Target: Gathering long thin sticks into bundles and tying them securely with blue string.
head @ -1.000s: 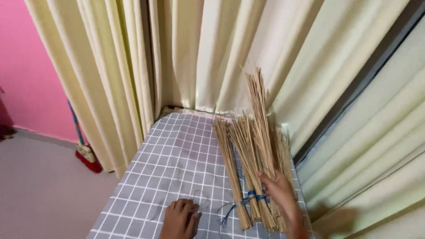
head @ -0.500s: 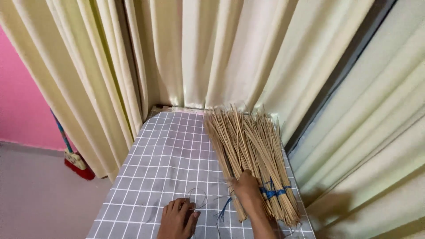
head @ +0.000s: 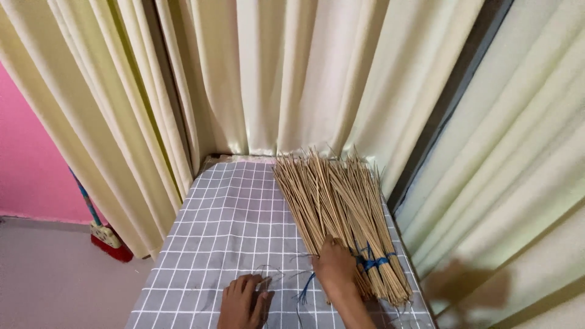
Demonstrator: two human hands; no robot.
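- Around the scene's back and right side hang cream curtains (head: pixel 292 73) in long folds, closing off the far end and the right edge of the counter; a dark vertical strip shows between two of them on the right.
- At left, a pink wall (head: pixel 27 164) meets a pale floor (head: pixel 55 274), and a broom with a blue handle and red head (head: pixel 106 237) leans at the foot of the left curtain.
- Between the curtains, the counter (head: pixel 231 225) runs away from the person, covered in a grey cloth with a white grid. Its left edge drops open to the floor; its right edge lies tight against the curtain. The left half of the cloth is bare, giving free room there and toward the far end.
- Along the right half lies the bundle of thin tan sticks (head: pixel 332 207), flat on the cloth, fanned slightly wider at the far tips and packed tight at the near end, which reaches almost to the right edge.
- A blue cord (head: pixel 373 262) binds the bundle near its close end; a loose blue strand (head: pixel 304 292) trails onto the cloth to the left.
- The right hand (head: pixel 334 271) rests on the near part of the bundle, fingers curled down over the sticks, pressing rather than lifting.
- The left hand (head: pixel 244 301) lies on the cloth near the front edge, fingers loosely bent and grasping nothing, just left of the loose strand.
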